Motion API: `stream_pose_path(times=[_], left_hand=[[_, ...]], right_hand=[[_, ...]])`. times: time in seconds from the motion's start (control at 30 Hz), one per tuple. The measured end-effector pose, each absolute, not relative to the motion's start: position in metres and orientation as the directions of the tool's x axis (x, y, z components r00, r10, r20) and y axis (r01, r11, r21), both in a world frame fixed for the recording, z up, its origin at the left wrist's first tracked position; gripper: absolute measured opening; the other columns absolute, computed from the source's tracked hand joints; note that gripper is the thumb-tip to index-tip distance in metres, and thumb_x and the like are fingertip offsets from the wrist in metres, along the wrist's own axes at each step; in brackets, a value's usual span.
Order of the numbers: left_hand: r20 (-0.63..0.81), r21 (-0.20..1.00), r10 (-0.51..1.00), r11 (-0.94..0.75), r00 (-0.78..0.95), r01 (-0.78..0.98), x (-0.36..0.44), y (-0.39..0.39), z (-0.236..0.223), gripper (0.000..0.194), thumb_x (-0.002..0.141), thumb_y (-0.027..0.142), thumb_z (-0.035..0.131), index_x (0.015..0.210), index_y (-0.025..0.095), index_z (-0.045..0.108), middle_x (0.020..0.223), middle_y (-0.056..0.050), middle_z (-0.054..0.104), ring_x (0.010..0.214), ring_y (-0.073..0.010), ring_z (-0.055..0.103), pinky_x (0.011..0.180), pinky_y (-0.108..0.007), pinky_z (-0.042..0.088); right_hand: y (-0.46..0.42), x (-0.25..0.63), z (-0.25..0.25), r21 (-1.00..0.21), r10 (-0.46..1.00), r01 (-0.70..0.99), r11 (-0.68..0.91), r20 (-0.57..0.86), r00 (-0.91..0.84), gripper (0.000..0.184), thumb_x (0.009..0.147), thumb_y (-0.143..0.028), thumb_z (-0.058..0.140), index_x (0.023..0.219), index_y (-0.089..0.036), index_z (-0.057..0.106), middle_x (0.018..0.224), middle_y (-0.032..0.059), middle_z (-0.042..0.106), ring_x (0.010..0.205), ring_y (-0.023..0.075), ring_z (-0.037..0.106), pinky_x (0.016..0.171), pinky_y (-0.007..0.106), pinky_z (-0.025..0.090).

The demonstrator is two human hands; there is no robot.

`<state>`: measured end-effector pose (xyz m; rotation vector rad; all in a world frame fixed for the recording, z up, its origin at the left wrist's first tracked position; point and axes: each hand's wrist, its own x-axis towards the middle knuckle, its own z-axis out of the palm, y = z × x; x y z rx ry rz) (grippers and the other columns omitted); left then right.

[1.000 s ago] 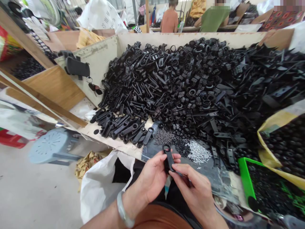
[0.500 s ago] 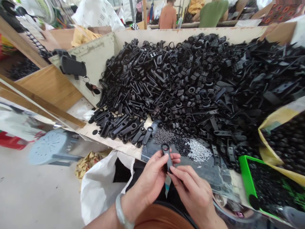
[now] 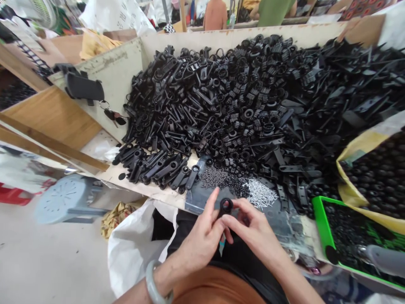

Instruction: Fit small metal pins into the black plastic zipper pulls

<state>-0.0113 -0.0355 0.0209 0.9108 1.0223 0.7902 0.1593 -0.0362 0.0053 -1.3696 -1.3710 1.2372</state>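
Note:
A black plastic lever with a ring at its end (image 3: 225, 204) is held between my two hands, above my lap at the table's front edge. My left hand (image 3: 201, 236) grips its lower part, which the fingers mostly hide. With thumb and fingers, my right hand (image 3: 256, 226) pinches the part close to the ring. Just beyond the hands lie small grey pieces (image 3: 214, 177), small black pieces (image 3: 236, 185) and a heap of short silver pins (image 3: 261, 194). Left of these, similar black levers (image 3: 158, 169) are laid side by side.
A large heap of black plastic parts (image 3: 202, 105) fills the walled table. On the right stand a green tray (image 3: 321, 223) and a yellow-edged sack of black balls (image 3: 379, 169). A white sack (image 3: 126, 245) hangs at the front; a blue stool (image 3: 63, 198) stands left.
The lever's ring end has tipped up and shifted slightly right. My right hand has moved up from its lower end to the ring. The view has shifted a little.

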Motion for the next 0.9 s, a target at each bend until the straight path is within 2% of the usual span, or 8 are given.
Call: stream_pose_path(times=[0.07, 0.13, 0.33, 0.5, 0.57, 0.67, 0.73, 0.9], left_hand=[[-0.355, 0.906, 0.849, 0.416, 0.392, -0.08, -0.019, -0.039, 0.029, 0.084, 0.098, 0.038, 0.063, 0.167, 0.027, 0.015, 0.085, -0.002, 0.071, 0.074, -0.0171, 0.061, 0.075, -0.029, 0.049], [-0.354, 0.907, 0.811, 0.419, 0.466, -0.04, -0.027, -0.042, 0.038, 0.087, 0.098, 0.035, 0.063, 0.167, 0.026, 0.011, 0.087, -0.004, 0.073, 0.075, -0.0183, 0.061, 0.078, -0.03, 0.049], [-0.283, 0.959, 0.868, 0.247, 0.408, 0.138, -0.031, -0.049, 0.034, 0.072, 0.099, 0.028, 0.059, 0.164, 0.022, 0.03, 0.082, -0.004, 0.074, 0.08, -0.0211, 0.062, 0.097, -0.033, 0.044], [-0.295, 0.93, 0.883, 0.354, 0.366, -0.104, -0.017, -0.044, 0.018, 0.089, 0.097, 0.026, 0.063, 0.167, 0.028, 0.009, 0.104, -0.005, 0.075, 0.094, -0.0192, 0.068, 0.105, -0.036, 0.044], [-0.3, 0.906, 0.895, 0.375, 0.331, -0.194, -0.013, -0.04, 0.014, 0.083, 0.093, 0.027, 0.071, 0.163, 0.032, 0.027, 0.118, -0.007, 0.074, 0.108, -0.0211, 0.067, 0.102, -0.034, 0.046], [-0.276, 0.946, 0.928, 0.309, 0.249, -0.102, -0.011, -0.034, 0.011, 0.036, 0.088, 0.03, 0.076, 0.124, 0.025, 0.072, 0.125, -0.01, 0.071, 0.116, -0.0257, 0.064, 0.09, -0.029, 0.05], [-0.248, 0.968, 0.935, 0.252, 0.255, 0.018, -0.012, -0.032, 0.012, 0.019, 0.092, 0.033, 0.071, 0.106, 0.022, 0.079, 0.121, -0.011, 0.072, 0.104, -0.0245, 0.066, 0.082, -0.028, 0.05], [-0.131, 0.978, 0.932, 0.066, 0.339, 0.196, -0.014, -0.031, 0.019, 0.023, 0.099, 0.036, 0.061, 0.098, 0.021, 0.078, 0.092, -0.007, 0.07, 0.085, -0.0211, 0.059, 0.08, -0.03, 0.044]], right_hand=[[-0.032, 0.159, 0.003, -0.982, 0.954, 0.005, -0.189, -0.185, -0.234, 0.032, 0.088, -0.051, 0.073, 0.093, -0.019, 0.074, 0.076, -0.0001, 0.063, 0.054, 0.0126, 0.058, 0.054, 0.027, 0.053], [-0.032, 0.158, 0.0, -0.967, 0.935, -0.088, -0.239, -0.204, -0.291, 0.033, 0.087, -0.052, 0.074, 0.09, -0.019, 0.073, 0.078, 0.0007, 0.063, 0.058, 0.014, 0.06, 0.057, 0.029, 0.054], [-0.04, 0.153, -0.009, -0.991, 0.979, 0.076, -0.108, -0.12, -0.167, 0.029, 0.09, -0.047, 0.071, 0.079, -0.02, 0.071, 0.073, -0.002, 0.05, 0.067, 0.0146, 0.049, 0.059, 0.026, 0.047], [-0.038, 0.151, -0.004, -0.993, 0.999, 0.116, 0.011, 0.004, -0.054, 0.026, 0.09, -0.045, 0.071, 0.081, -0.021, 0.07, 0.081, 0.0013, 0.058, 0.065, 0.0145, 0.051, 0.054, 0.025, 0.043], [-0.038, 0.153, -0.001, -0.989, 0.999, 0.139, 0.042, 0.039, -0.026, 0.026, 0.089, -0.046, 0.073, 0.083, -0.021, 0.072, 0.083, 0.0029, 0.063, 0.066, 0.0153, 0.053, 0.054, 0.026, 0.044], [-0.04, 0.156, -0.002, -0.996, 1.0, 0.087, -0.011, -0.011, -0.002, 0.028, 0.089, -0.05, 0.072, 0.091, -0.022, 0.073, 0.082, 0.0033, 0.068, 0.065, 0.0165, 0.057, 0.056, 0.026, 0.049], [-0.042, 0.157, -0.004, -0.998, 0.999, 0.039, -0.049, -0.049, 0.02, 0.029, 0.089, -0.051, 0.073, 0.095, -0.023, 0.072, 0.083, 0.0036, 0.07, 0.068, 0.0175, 0.06, 0.059, 0.026, 0.052], [-0.041, 0.159, -0.006, -0.993, 0.993, 0.002, -0.121, -0.121, -0.016, 0.03, 0.086, -0.051, 0.076, 0.096, -0.022, 0.074, 0.079, 0.0019, 0.068, 0.069, 0.0166, 0.06, 0.06, 0.025, 0.051]])
